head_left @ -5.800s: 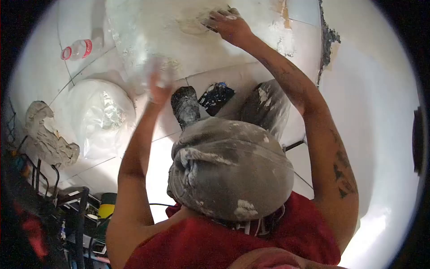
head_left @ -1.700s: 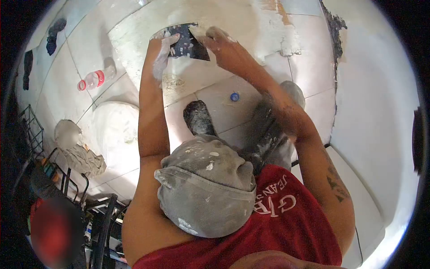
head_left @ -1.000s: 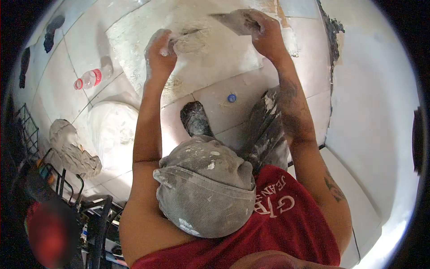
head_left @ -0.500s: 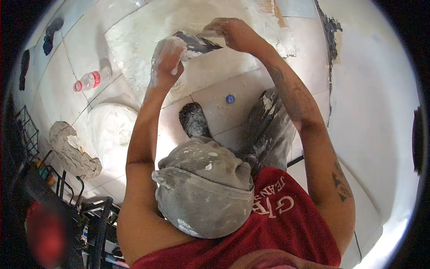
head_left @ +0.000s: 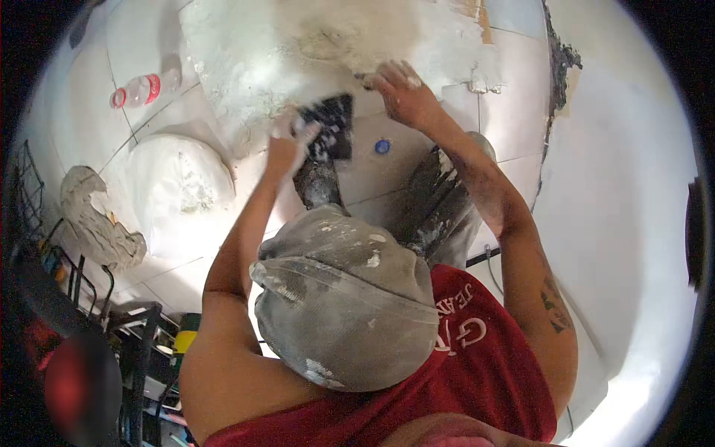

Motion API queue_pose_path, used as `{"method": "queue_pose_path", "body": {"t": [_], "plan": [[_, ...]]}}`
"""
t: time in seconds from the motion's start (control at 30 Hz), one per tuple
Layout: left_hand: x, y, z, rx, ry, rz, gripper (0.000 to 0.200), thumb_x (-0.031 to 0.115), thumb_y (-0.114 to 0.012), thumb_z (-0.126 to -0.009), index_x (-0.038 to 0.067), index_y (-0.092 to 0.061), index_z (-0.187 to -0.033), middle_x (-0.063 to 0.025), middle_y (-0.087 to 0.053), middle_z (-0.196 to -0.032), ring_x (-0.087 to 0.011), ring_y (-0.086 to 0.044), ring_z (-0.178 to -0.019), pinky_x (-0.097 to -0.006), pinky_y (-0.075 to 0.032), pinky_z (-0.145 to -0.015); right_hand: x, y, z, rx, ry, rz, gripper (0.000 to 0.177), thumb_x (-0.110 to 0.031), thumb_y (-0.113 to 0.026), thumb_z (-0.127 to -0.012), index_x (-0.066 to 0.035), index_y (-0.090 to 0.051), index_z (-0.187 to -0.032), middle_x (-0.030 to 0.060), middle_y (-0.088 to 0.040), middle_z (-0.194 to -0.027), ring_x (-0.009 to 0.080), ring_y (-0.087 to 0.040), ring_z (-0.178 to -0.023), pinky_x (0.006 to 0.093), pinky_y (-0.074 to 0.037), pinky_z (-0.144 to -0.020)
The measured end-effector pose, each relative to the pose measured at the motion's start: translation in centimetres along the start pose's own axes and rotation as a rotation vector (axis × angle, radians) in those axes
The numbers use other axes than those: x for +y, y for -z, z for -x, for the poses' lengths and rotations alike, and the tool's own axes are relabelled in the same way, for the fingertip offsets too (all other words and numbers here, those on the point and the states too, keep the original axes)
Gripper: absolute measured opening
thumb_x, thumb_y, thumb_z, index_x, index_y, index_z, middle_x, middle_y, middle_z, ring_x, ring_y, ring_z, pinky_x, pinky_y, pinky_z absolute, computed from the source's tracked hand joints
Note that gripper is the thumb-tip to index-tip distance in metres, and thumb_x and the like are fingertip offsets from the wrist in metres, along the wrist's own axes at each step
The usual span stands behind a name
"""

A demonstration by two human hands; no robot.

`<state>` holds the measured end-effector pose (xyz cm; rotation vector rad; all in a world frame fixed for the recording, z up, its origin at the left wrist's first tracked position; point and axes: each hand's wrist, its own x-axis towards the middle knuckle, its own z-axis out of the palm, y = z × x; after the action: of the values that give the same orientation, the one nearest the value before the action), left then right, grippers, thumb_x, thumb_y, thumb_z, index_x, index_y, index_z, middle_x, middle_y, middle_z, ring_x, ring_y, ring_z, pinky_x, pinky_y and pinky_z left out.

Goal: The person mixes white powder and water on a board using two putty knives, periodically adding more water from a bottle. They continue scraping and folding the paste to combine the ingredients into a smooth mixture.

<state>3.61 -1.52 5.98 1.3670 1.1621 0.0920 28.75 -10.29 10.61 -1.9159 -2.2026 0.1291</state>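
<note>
My left hand (head_left: 294,145) grips a black plate (head_left: 333,123) by its left side, thumb on the upper face. The plate is speckled white and shows motion blur; I cannot tell whether the white is loose or dried on. It overlaps the near edge of a white-smeared sheet (head_left: 231,93) and, in view, part of my dark shoe (head_left: 318,185). Its height above them cannot be read.

My right hand (head_left: 403,93) is closed, with a thin dark blade (head_left: 363,77) showing at the fingertips, to the right of the plate and apart from it. Most of the blade is hidden.

Hazards noted: any loose material on the plate could drop onto the shoe or the floor tiles (head_left: 512,93) if the plate tips. White residue on my left hand could weaken the grip, I judge, and let the plate slip. A hurried stroke could bring the blade against my left fingers.

A blue cap (head_left: 382,146) lies on the tiles just right of the plate; a misplaced foot could slide on it. A plastic bottle (head_left: 141,90) lies on its side, well left, and could roll if knocked.
</note>
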Motion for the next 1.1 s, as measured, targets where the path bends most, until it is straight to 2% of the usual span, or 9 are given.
{"method": "queue_pose_path", "body": {"t": [0.1, 0.27, 0.37, 0.4, 0.5, 0.77, 0.87, 1.07, 1.1], "plan": [[-0.1, -1.9, 3.1, -0.258, -0.105, -0.259, 0.062, 0.036, -0.07, -0.074, -0.001, -0.049, -0.119, -0.0225, -0.054, -0.116, -0.0302, -0.053, -0.109, -0.0355, -0.04, -0.093, -0.6, -1.1, 1.6, -0.07, 0.155, -0.038, 0.036, -0.005, -0.056, -0.067, -0.012, -0.054, -0.103, 0.0089, -0.052, -0.103, 0.0286, -0.05, -0.103, 0.0443, -0.039, -0.092], [-1.6, -3.9, 3.6, -0.286, -0.187, -0.28, 0.057, 0.027, -0.068, -0.075, 0.006, -0.047, -0.124, -0.0187, -0.053, -0.119, -0.0316, -0.052, -0.11, -0.0356, -0.039, -0.094, -0.4, -2.4, 3.0, -0.118, 0.325, -0.057, 0.038, -0.009, -0.056, -0.068, -0.013, -0.054, -0.106, 0.0083, -0.053, -0.102, 0.0266, -0.051, -0.1, 0.0433, -0.038, -0.095], [-0.8, -3.6, 2.8, -0.34, -0.254, -0.173, 0.059, 0.025, -0.069, -0.074, 0.007, -0.046, -0.126, -0.0185, -0.051, -0.122, -0.0312, -0.051, -0.112, -0.0354, -0.038, -0.095, -0.1, -4.3, 3.5, -0.09, 0.255, -0.048, 0.041, -0.01, -0.056, -0.068, -0.013, -0.054, -0.109, 0.008, -0.053, -0.104, 0.0272, -0.051, -0.1, 0.0435, -0.037, -0.096], [1.0, -3.1, 3.2, -0.337, -0.096, -0.316, 0.062, 0.022, -0.069, -0.074, 0.009, -0.043, -0.129, -0.0192, -0.05, -0.123, -0.0312, -0.05, -0.113, -0.0344, -0.038, -0.096, -0.2, -4.5, 3.4, -0.094, 0.25, -0.044, 0.042, -0.01, -0.056, -0.068, -0.012, -0.054, -0.109, 0.0083, -0.053, -0.104, 0.0274, -0.051, -0.1, 0.0437, -0.036, -0.096], [-1.9, -4.3, 2.1, -0.277, -0.278, -0.237, 0.065, 0.02, -0.069, -0.074, 0.012, -0.039, -0.131, -0.0199, -0.05, -0.122, -0.0317, -0.049, -0.113, -0.0336, -0.038, -0.096, -0.6, -4.8, 2.6, -0.094, 0.226, 0.001, 0.041, -0.01, -0.056, -0.069, -0.011, -0.053, -0.11, 0.0092, -0.053, -0.104, 0.0283, -0.051, -0.101, 0.0441, -0.036, -0.096], [-0.2, -4.3, 2.8, -0.303, -0.159, -0.237, 0.066, 0.02, -0.069, -0.074, 0.014, -0.038, -0.132, -0.0214, -0.052, -0.119, -0.031, -0.051, -0.112, -0.0333, -0.039, -0.094, -1.4, -6.0, -2.3, -0.099, 0.041, 0.073, 0.037, -0.009, -0.053, -0.072, -0.01, -0.054, -0.109, 0.0132, -0.053, -0.107, 0.0303, -0.049, -0.106, 0.0444, -0.034, -0.097], [-2.4, -4.9, 1.9, -0.304, -0.223, -0.22, 0.066, 0.021, -0.068, -0.074, 0.014, -0.038, -0.132, -0.0217, -0.051, -0.12, -0.031, -0.051, -0.112, -0.0329, -0.039, -0.095, -1.8, -6.6, -3.7, 0.045, -0.021, 0.079, 0.035, -0.007, -0.052, -0.073, -0.01, -0.055, -0.107, 0.0134, -0.055, -0.106, 0.0303, -0.05, -0.105, 0.0438, -0.034, -0.097], [-3.6, -5.1, 1.8, -0.322, -0.195, -0.227, 0.067, 0.021, -0.068, -0.076, 0.015, -0.036, -0.134, -0.0198, -0.049, -0.124, -0.032, -0.048, -0.115, -0.034, -0.038, -0.096, -0.3, -3.3, -6.4, 0.022, -0.133, -0.001, 0.034, -0.006, -0.054, -0.071, -0.013, -0.057, -0.104, 0.0121, -0.055, -0.104, 0.0312, -0.053, -0.1, 0.0393, -0.047, -0.082], [-3.4, -5.1, 1.8, -0.332, -0.191, -0.207, 0.068, 0.021, -0.068, -0.076, 0.016, -0.035, -0.135, -0.0187, -0.048, -0.125, -0.0321, -0.047, -0.116, -0.0348, -0.038, -0.097, 0.3, -2.0, -7.7, -0.086, -0.173, -0.027, 0.034, -0.006, -0.054, -0.071, -0.013, -0.058, -0.103, 0.0115, -0.055, -0.104, 0.0312, -0.054, -0.099, 0.0396, -0.048, -0.08]]}}
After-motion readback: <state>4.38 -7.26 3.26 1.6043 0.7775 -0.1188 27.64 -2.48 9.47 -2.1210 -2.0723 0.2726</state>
